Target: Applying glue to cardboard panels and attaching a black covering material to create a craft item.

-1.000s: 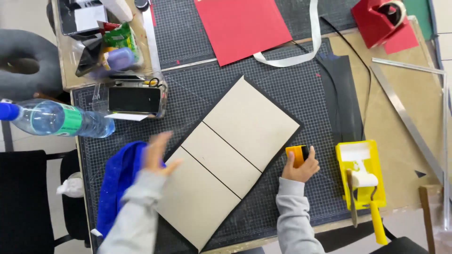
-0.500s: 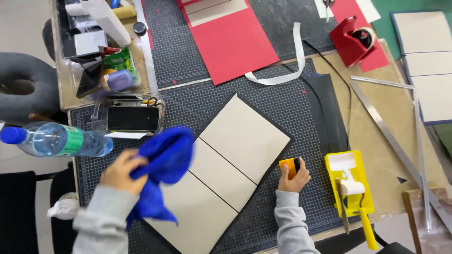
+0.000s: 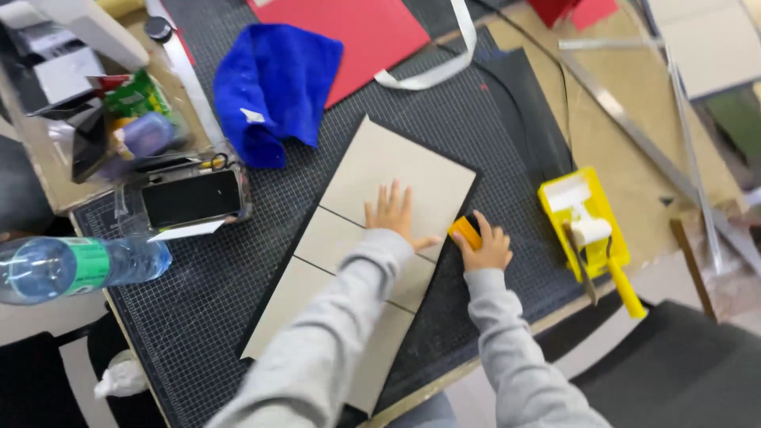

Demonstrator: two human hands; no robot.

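Left hand lies flat, fingers spread, gripping nothing, on the grey board panels on the cutting mat. Right hand clasps a small orange tool at the panels' right edge; the tool is mostly hidden by fingers. The sleeve covers the lower panels.

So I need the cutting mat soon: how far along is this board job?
Three grey boards already lie in a row on the dark sheet; the blue cloth sits aside. In hand: the left hand presses the boards flat while the right hand holds an orange tool at their edge. The sheet's margins look not yet folded over.
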